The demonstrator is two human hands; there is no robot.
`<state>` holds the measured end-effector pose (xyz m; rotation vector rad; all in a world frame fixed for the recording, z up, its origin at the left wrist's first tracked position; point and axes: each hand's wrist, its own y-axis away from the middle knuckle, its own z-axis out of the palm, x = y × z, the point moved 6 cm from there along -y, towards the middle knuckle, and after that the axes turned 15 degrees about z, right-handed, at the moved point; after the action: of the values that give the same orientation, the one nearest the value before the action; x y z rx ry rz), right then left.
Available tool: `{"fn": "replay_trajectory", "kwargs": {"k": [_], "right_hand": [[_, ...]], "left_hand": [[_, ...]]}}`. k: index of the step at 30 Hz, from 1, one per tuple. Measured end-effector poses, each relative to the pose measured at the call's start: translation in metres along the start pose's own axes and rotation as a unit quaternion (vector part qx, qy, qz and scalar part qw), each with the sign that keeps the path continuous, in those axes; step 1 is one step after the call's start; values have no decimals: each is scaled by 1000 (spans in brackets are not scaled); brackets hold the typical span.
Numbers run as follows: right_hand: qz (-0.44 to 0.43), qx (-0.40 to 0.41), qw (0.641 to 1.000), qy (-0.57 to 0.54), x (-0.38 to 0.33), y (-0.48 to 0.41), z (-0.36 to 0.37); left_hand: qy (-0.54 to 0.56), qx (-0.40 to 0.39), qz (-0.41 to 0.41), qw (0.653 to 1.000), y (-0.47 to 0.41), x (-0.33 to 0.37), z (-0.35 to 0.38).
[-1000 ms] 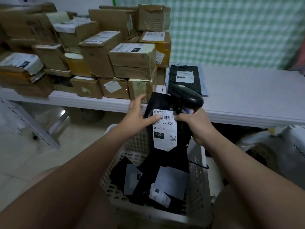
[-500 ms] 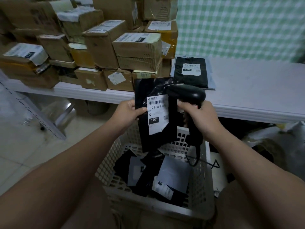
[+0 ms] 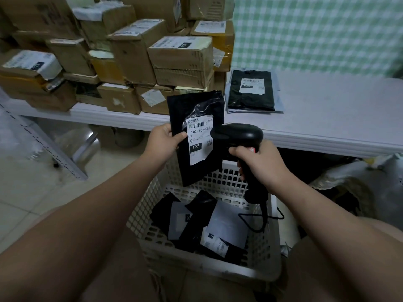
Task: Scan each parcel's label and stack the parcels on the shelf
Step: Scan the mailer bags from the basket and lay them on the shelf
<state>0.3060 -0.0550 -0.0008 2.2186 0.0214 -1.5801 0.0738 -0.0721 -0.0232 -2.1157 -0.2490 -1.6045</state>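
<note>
Left hand point(image 3: 165, 142) pinches left edge of black parcel point(image 3: 185, 105), thumb on front, holding it upright above basket, white label point(image 3: 199, 138) facing camera. Right hand point(image 3: 261, 162) grips handle of black scanner point(image 3: 239, 134); scanner head overlaps label's right edge in view. White perforated basket point(image 3: 218, 267) below holds more black parcels. Beyond, white bench point(image 3: 327, 118) carries flat black parcel point(image 3: 250, 101), just beside stacked cardboard boxes point(image 3: 181, 55) at left.

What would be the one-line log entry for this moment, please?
step: scan label | left hand: holds black parcel above basket | right hand: grips scanner, head at the label
</note>
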Motion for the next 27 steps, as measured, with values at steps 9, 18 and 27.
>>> {"fn": "replay_trajectory", "kwargs": {"k": [9, 18, 27], "right_hand": [[2, 19, 1000, -11, 1, -2, -6], [-4, 19, 1000, -1, 2, -1, -8], [-2, 22, 1000, -14, 3, 0, -10]], "left_hand": [[-25, 1, 3, 1000, -2, 0, 1], [-33, 11, 17, 999, -1, 1, 2], [-57, 26, 18, 998, -5, -5, -4]]}}
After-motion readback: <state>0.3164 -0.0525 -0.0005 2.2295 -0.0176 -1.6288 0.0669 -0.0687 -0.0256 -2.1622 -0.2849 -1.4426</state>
